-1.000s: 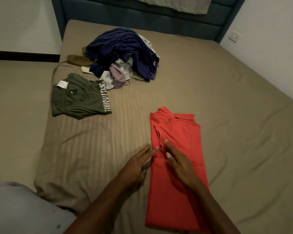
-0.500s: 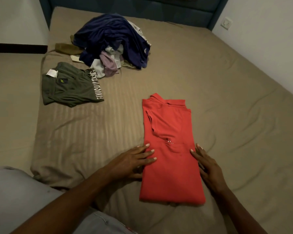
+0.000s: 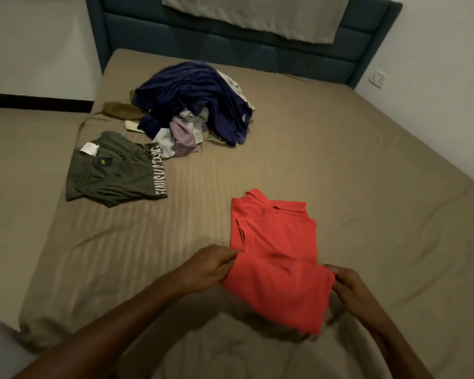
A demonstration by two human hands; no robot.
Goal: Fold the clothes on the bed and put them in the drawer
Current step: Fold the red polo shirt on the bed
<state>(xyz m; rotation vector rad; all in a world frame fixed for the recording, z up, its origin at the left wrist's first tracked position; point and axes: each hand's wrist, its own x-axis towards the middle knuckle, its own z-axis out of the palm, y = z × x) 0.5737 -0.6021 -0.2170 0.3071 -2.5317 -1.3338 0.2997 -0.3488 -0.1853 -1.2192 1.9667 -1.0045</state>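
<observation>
A red polo shirt (image 3: 275, 250) lies on the tan bed sheet (image 3: 367, 187), collar pointing to the headboard. Its lower half is lifted off the sheet and folded up over the middle. My left hand (image 3: 211, 266) grips the shirt's left edge at the fold. My right hand (image 3: 348, 285) pinches the right edge at the same height. A folded olive-green garment (image 3: 115, 173) with white lettering lies to the left. A loose pile of clothes (image 3: 195, 105), navy blue on top, sits further back.
A dark teal padded headboard (image 3: 230, 45) closes the far end, with a grey cloth (image 3: 257, 15) hanging over it. White wall with a socket (image 3: 378, 77) runs along the right. The bed's left edge drops to a tan floor (image 3: 17, 160).
Both hands went from lying flat beside the red shirt to gripping its sides. The shirt's lower half has been lifted and folded toward the collar.
</observation>
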